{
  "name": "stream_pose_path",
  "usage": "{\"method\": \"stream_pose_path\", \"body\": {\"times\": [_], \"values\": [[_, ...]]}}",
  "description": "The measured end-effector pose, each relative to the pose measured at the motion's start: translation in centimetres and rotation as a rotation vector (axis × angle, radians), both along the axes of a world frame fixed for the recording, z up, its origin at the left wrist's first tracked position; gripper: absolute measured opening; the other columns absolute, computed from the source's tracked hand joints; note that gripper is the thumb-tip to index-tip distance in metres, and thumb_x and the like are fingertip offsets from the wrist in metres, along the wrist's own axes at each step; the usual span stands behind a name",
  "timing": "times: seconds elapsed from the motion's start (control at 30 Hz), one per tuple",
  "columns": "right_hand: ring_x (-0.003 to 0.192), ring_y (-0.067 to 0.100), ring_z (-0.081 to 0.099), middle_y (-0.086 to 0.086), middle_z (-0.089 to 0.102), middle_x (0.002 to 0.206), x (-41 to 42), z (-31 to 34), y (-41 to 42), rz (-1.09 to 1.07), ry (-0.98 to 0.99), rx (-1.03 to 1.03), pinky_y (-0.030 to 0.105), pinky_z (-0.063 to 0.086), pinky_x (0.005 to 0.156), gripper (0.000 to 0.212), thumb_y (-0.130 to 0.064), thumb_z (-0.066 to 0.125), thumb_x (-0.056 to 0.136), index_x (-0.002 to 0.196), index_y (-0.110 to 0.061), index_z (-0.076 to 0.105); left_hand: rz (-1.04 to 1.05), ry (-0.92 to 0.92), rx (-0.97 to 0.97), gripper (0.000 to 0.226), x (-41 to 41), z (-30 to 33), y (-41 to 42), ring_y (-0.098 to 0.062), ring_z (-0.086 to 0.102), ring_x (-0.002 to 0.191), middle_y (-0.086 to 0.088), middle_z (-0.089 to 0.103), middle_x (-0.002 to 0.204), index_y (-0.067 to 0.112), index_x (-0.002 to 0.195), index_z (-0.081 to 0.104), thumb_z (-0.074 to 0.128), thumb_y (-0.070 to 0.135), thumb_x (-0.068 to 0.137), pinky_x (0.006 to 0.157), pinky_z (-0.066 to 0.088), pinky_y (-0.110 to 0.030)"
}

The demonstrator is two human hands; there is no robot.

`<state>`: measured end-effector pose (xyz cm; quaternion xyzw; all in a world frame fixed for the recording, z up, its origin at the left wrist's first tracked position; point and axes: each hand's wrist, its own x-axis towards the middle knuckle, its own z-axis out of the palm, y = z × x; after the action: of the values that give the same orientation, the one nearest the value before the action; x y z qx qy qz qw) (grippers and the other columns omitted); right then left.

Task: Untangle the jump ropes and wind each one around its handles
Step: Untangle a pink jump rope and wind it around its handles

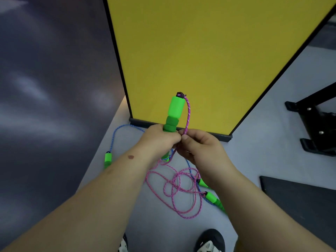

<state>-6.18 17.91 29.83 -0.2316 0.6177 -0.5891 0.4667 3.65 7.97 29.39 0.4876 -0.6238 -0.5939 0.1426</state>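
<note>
My left hand (160, 138) grips a green jump-rope handle (173, 111) that points upward. A pink rope (188, 113) arcs from the handle's top down to my right hand (198, 144), which pinches it beside the handle. The rest of the pink rope (179, 193) lies in loose tangled loops on the floor below my hands. A blue rope (116, 132) runs along the floor at the left to another green handle (107, 158). Two more green handles (211, 197) (202, 182) lie at the right of the pink loops, with blue rope crossing there.
A yellow partition panel (209, 51) with a dark base stands right behind the ropes. A dark wall fills the left. A black metal stand (316, 120) and a dark mat (298, 202) are on the right. My shoes (209, 241) show at the bottom.
</note>
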Motion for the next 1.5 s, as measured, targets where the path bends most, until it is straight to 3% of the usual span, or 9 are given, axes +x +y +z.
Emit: {"method": "stream_pose_path", "body": {"times": [0.1, 0.2, 0.33, 0.5, 0.7, 0.93, 1.13, 1.27, 1.5], "values": [[0.085, 0.022, 0.069, 0.015, 0.074, 0.091, -0.1, 0.1, 0.8, -0.061, -0.174, -0.019, 0.030, 0.060, 0.080, 0.016, -0.004, 0.057, 0.099, 0.099, -0.008, 0.073, -0.010, 0.108, 0.209, 0.041, 0.4, 0.1, 1.0, -0.024, 0.061, 0.077, -0.012, 0.066, 0.079, 0.003, 0.093, 0.072, 0.066, 0.025, 0.058, 0.075, 0.049, -0.040], [0.078, 0.024, 0.071, 0.018, 0.074, 0.091, -0.2, -0.3, 1.3, -0.047, -0.205, 0.008, 0.028, 0.061, 0.070, 0.015, -0.003, 0.059, 0.097, 0.105, -0.002, 0.071, -0.111, 0.091, 0.320, 0.030, 1.2, 0.3, 1.5, -0.027, 0.067, 0.075, -0.016, 0.069, 0.082, 0.003, 0.100, 0.071, 0.063, 0.016, 0.074, 0.081, 0.058, -0.040], [0.075, 0.018, 0.070, 0.014, 0.075, 0.088, -0.6, -0.6, 1.1, 0.005, -0.122, 0.039, 0.027, 0.060, 0.074, 0.013, -0.002, 0.061, 0.096, 0.100, -0.004, 0.073, -0.168, 0.057, 0.369, 0.009, 1.4, 0.8, 1.5, -0.023, 0.069, 0.066, -0.013, 0.071, 0.079, 0.008, 0.096, 0.068, 0.062, 0.012, 0.091, 0.066, 0.057, -0.032], [0.070, 0.020, 0.066, 0.017, 0.072, 0.087, -1.5, -0.6, 0.3, -0.052, -0.193, 0.023, 0.025, 0.061, 0.068, 0.009, -0.003, 0.062, 0.096, 0.100, -0.002, 0.070, -0.139, 0.077, 0.395, 0.010, 1.4, 1.1, 1.1, -0.019, 0.068, 0.063, -0.009, 0.071, 0.075, 0.006, 0.094, 0.068, 0.063, 0.015, 0.095, 0.069, 0.056, -0.034], [0.081, 0.022, 0.069, 0.011, 0.073, 0.082, -3.3, -1.2, 0.5, -0.177, -0.294, 0.024, 0.030, 0.062, 0.079, 0.009, -0.003, 0.062, 0.095, 0.100, -0.001, 0.069, -0.121, 0.047, 0.500, 0.011, 2.9, 0.9, 1.9, -0.018, 0.064, 0.060, -0.012, 0.071, 0.077, 0.001, 0.095, 0.067, 0.064, 0.012, 0.095, 0.059, 0.057, -0.030], [0.076, 0.019, 0.071, 0.012, 0.071, 0.084, -5.1, -1.2, 1.0, -0.334, -0.356, -0.017, 0.030, 0.062, 0.078, 0.012, -0.004, 0.062, 0.096, 0.106, 0.001, 0.066, -0.184, 0.041, 0.481, 0.009, 3.0, 1.1, 2.2, -0.018, 0.065, 0.061, -0.010, 0.069, 0.075, 0.003, 0.088, 0.067, 0.066, 0.010, 0.093, 0.064, 0.058, -0.030], [0.085, 0.018, 0.068, 0.009, 0.073, 0.090, -3.3, -1.8, 1.3, -0.154, -0.499, 0.013, 0.028, 0.060, 0.082, 0.015, -0.013, 0.063, 0.095, 0.106, -0.004, 0.068, -0.081, 0.086, 0.460, 0.011, 2.2, 1.2, 2.2, -0.017, 0.066, 0.061, -0.010, 0.070, 0.075, 0.001, 0.093, 0.069, 0.065, 0.012, 0.095, 0.064, 0.058, -0.030], [0.076, 0.016, 0.071, 0.010, 0.074, 0.090, -2.0, -2.1, 1.5, -0.062, -0.473, -0.019, 0.026, 0.060, 0.080, 0.017, -0.003, 0.062, 0.093, 0.108, -0.003, 0.069, -0.061, 0.077, 0.468, 0.012, 2.1, 1.0, 2.1, -0.017, 0.066, 0.062, -0.010, 0.071, 0.076, 0.001, 0.096, 0.068, 0.066, 0.012, 0.094, 0.067, 0.059, -0.031], [0.069, 0.014, 0.067, 0.009, 0.072, 0.084, -2.4, -2.2, 1.6, -0.125, -0.431, -0.001, 0.022, 0.060, 0.073, 0.014, 0.001, 0.062, 0.092, 0.101, -0.004, 0.071, -0.122, 0.045, 0.482, 0.012, 2.0, 0.9, 2.3, -0.018, 0.065, 0.064, -0.010, 0.070, 0.078, 0.003, 0.094, 0.070, 0.066, 0.015, 0.094, 0.068, 0.057, -0.032]]}}
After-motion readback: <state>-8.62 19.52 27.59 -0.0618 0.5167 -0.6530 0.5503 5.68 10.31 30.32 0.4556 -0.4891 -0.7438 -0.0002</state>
